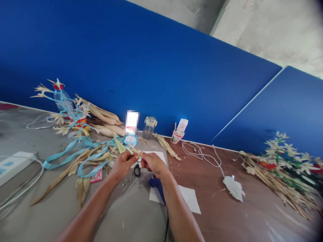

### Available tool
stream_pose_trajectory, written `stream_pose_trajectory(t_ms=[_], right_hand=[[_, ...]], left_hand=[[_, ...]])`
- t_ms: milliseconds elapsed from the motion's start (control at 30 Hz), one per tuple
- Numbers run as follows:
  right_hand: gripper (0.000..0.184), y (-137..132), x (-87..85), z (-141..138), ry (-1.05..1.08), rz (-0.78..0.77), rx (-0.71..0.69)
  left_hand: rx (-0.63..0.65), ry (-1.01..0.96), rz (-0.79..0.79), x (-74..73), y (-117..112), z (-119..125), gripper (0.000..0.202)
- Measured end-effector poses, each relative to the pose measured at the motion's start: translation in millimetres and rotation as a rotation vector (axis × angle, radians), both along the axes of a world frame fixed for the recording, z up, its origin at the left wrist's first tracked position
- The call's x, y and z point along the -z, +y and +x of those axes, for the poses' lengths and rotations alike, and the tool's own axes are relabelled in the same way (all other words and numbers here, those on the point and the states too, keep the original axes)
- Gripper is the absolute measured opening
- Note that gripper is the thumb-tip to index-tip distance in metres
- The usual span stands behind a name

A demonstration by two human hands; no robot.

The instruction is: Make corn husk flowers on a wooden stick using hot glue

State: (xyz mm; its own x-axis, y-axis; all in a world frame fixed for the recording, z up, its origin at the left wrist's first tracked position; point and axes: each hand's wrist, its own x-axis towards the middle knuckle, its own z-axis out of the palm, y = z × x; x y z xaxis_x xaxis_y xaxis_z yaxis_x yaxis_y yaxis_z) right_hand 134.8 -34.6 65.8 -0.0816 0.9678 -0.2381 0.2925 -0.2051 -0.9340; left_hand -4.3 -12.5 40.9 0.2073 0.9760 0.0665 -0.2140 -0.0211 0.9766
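Both hands meet at the centre over the table. My left hand (pixel 123 164) is closed in a pinch, and my right hand (pixel 152 162) pinches right beside it. Between their fingertips is a small pale strip of corn husk (pixel 133 149), its upper end sticking up. The fingers cover the rest of it. Just below lie scissors with a black handle loop (pixel 137 170), partly hidden. A dark blue tool with a black cord (pixel 156 184) rests under my right forearm on white paper (pixel 190 199). Dried corn husks (pixel 83 191) and light blue ribbon (pixel 58 160) spread left of my hands.
Behind stand a ribbon roll (pixel 130 139), a clear jar (pixel 149 127) and a paper cup (pixel 176 136). Husk flowers on blue stems (pixel 67 104) are at left, near a power strip (pixel 16 165). A white cable (pixel 202 153), white flower (pixel 233 188) and husk bundle (pixel 277 181) lie right.
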Motion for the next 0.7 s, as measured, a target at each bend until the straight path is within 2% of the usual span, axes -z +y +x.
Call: stream_pose_trajectory(t_ms=[133, 233, 333, 433, 533, 700], right_hand=[[0.054, 1.8, -3.4, 9.8, 0.17, -0.102, 0.02], [0.055, 2.5, -5.9, 16.7, 0.216, -0.05, 0.133], [0.058, 2.3, -5.2, 13.3, 0.032, 0.073, 0.19], [0.061, 1.4, -3.7, 0.1, -0.202, 0.161, 0.121], [0.055, 0.7, -2.9, -12.8, -0.373, 0.223, 0.087], [0.052, 1.7, -1.3, -18.4, -0.416, 0.22, 0.035]], left_hand=[[-0.028, -0.011, -0.026, -3.3, 0.2, -2.3, 0.02], [-0.098, -0.009, -0.044, -2.3, 2.8, -5.1, 0.021], [-0.134, -0.006, -0.03, 0.5, 4.4, -5.2, 0.022], [-0.131, -0.007, -0.018, 2.7, 4.3, -2.4, 0.022], [-0.114, 0.001, 0.002, 3.6, 3.7, 0.1, 0.022], [-0.077, 0.045, 0.027, 1.9, 2.0, 0.3, 0.021]])
